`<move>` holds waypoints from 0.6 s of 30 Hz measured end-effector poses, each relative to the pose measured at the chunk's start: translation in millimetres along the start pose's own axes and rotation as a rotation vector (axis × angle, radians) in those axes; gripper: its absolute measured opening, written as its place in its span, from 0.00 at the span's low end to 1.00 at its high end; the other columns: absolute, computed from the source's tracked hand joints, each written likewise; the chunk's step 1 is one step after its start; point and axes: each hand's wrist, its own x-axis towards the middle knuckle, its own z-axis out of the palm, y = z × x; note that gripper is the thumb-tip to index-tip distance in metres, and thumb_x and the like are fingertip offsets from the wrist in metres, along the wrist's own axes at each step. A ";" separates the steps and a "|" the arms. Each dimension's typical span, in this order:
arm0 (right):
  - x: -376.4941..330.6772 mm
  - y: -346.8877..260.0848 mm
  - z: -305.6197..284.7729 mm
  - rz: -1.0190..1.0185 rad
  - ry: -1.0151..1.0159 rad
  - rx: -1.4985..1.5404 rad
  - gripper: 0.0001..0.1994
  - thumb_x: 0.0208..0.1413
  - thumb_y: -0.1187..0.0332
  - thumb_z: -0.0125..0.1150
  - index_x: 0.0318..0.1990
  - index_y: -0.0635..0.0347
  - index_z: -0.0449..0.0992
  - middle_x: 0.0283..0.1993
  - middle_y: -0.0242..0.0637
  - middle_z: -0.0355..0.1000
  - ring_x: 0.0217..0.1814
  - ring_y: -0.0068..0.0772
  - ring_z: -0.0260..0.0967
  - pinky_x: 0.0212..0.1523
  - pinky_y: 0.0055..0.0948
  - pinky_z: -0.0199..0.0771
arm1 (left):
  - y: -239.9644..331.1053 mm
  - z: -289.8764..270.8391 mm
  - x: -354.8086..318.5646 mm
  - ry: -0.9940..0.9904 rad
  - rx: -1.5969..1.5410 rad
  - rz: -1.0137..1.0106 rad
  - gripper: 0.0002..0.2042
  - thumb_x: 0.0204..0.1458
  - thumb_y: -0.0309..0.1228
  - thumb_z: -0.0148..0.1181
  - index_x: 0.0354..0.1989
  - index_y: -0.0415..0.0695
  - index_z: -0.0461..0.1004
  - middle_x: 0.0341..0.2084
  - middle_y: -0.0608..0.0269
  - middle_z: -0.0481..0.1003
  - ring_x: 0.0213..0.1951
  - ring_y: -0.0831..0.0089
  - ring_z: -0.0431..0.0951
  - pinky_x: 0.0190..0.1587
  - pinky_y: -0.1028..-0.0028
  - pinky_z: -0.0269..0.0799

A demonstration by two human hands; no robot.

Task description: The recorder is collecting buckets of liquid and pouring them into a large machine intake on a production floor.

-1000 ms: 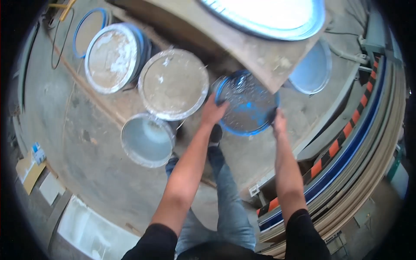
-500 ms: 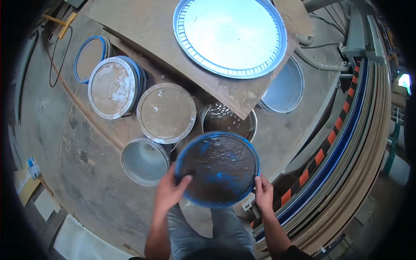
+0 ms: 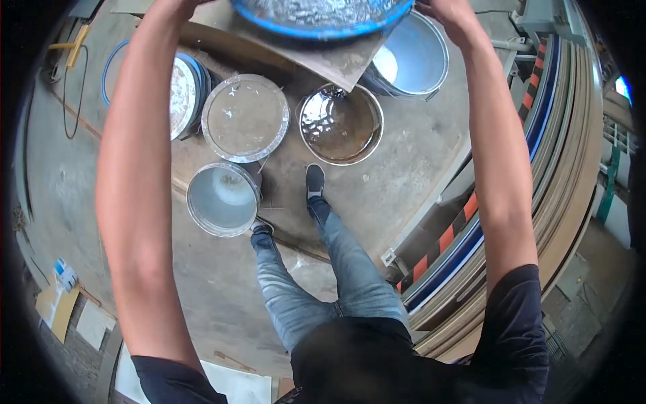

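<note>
A round blue-rimmed bucket lid (image 3: 323, 17) with a wet, glistening surface is at the top edge, over the corner of a brown board (image 3: 340, 64). My arms stretch far forward to either side of it. My left hand (image 3: 192, 4) is at the lid's left side, mostly cut off by the picture's edge. On the other side my right hand (image 3: 447, 9) has its fingers at the rim. Both hands appear closed on the lid, though most fingertips are out of sight. Below the board's corner stands an open bucket (image 3: 363, 145) with dark, shiny liquid inside.
A lidded bucket (image 3: 245, 118) stands left of the liquid, with an open pale bucket (image 3: 222, 202) nearer me. Another open bucket (image 3: 420, 57) is at the right. Long stacked panels (image 3: 538, 202) and a striped orange-black edge (image 3: 447, 236) run along the right. My feet are between the buckets.
Both hands have carried the lid forward and away from my body, from above my legs to the board. The view has shifted, so my legs and shoes now show.
</note>
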 end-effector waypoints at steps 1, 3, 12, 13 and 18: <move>-1.2 13.6 -4.9 0.007 -0.008 -0.002 0.17 0.54 0.59 0.56 0.47 0.58 0.74 0.37 0.47 0.75 0.37 0.42 0.73 0.37 0.36 0.74 | -17.1 -0.2 13.6 0.001 -0.003 -0.010 0.36 0.52 0.59 0.49 0.61 0.43 0.63 0.58 0.53 0.66 0.61 0.52 0.61 0.59 0.62 0.60; -20.6 40.6 1.1 0.023 0.177 -0.066 0.22 0.61 0.56 0.52 0.49 0.70 0.72 0.38 0.38 0.73 0.41 0.27 0.72 0.41 0.26 0.73 | -16.6 29.8 -12.5 0.372 0.035 -0.044 0.35 0.53 0.59 0.47 0.57 0.37 0.68 0.56 0.47 0.68 0.60 0.57 0.63 0.59 0.64 0.60; -402.2 287.9 -35.6 0.533 0.258 -0.117 0.20 0.64 0.57 0.48 0.51 0.68 0.70 0.46 0.36 0.72 0.46 0.26 0.67 0.47 0.25 0.69 | -322.8 255.8 -245.9 0.090 -0.615 -0.670 0.18 0.57 0.46 0.49 0.39 0.43 0.74 0.25 0.65 0.73 0.27 0.81 0.71 0.30 0.78 0.68; -435.0 282.3 -23.7 0.534 0.252 -0.196 0.20 0.64 0.58 0.48 0.51 0.69 0.69 0.47 0.36 0.71 0.47 0.26 0.67 0.47 0.24 0.69 | -355.8 287.7 -255.2 0.092 -0.737 -0.790 0.19 0.56 0.47 0.49 0.40 0.42 0.74 0.29 0.62 0.74 0.30 0.77 0.72 0.33 0.76 0.69; -465.8 279.4 28.8 0.359 0.033 -0.429 0.14 0.64 0.71 0.47 0.53 0.69 0.67 0.49 0.41 0.70 0.52 0.28 0.67 0.53 0.26 0.67 | -508.2 391.8 -203.2 0.010 -0.400 -0.734 0.24 0.53 0.47 0.48 0.50 0.42 0.71 0.48 0.52 0.72 0.43 0.58 0.75 0.46 0.62 0.68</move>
